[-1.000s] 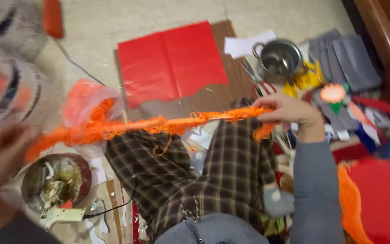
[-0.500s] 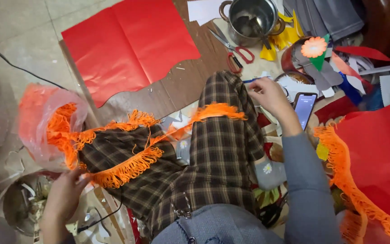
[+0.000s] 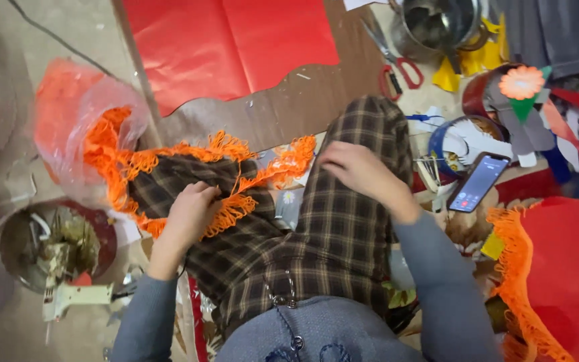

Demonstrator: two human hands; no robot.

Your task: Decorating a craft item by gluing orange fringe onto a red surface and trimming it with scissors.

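I sit cross-legged in plaid trousers [image 3: 343, 228]. An orange fringe trim [image 3: 236, 167] runs from a clear plastic bag [image 3: 68, 127] at the left across my left knee toward my right knee. My left hand [image 3: 192, 211] grips the trim on my left thigh. My right hand [image 3: 356, 171] rests on my right knee, its fingers by the trim's loose end near the knee; I cannot tell whether it pinches it.
A red paper sheet [image 3: 236, 47] lies on brown cardboard [image 3: 303, 100] ahead. Scissors with red handles [image 3: 393, 67], a metal pot [image 3: 437, 27], a phone with a lit screen [image 3: 478, 182], a paper flower [image 3: 521, 84], red fabric edged with fringe [image 3: 557, 268] and a glue gun [image 3: 68, 298] surround me.
The trim, stretched taut between my raised hands a second ago, now lies slack over my legs. Both hands have come down and inward to my knees.
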